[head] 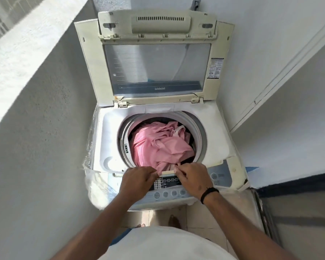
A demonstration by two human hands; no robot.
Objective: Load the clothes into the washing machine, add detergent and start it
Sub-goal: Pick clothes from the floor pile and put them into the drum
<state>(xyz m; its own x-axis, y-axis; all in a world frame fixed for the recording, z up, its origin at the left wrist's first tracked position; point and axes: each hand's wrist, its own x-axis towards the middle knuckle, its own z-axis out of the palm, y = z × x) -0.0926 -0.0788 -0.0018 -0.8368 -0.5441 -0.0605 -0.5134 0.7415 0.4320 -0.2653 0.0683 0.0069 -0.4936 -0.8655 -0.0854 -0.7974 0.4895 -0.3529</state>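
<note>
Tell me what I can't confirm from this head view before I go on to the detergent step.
- Detergent: no container shows in the head view.
- Control panel: labels too small to read, and both hands cover part of it.
- Left hand and right hand: fingertips meet at the pink clothes at the drum's front rim; the exact grip is unclear.
- Drum depth: hidden beneath the clothes.

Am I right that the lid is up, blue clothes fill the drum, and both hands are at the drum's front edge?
Not quite: the clothes are pink, not blue. The head view shows the lid up, the drum loaded, and the left hand and right hand at its front edge.
</note>
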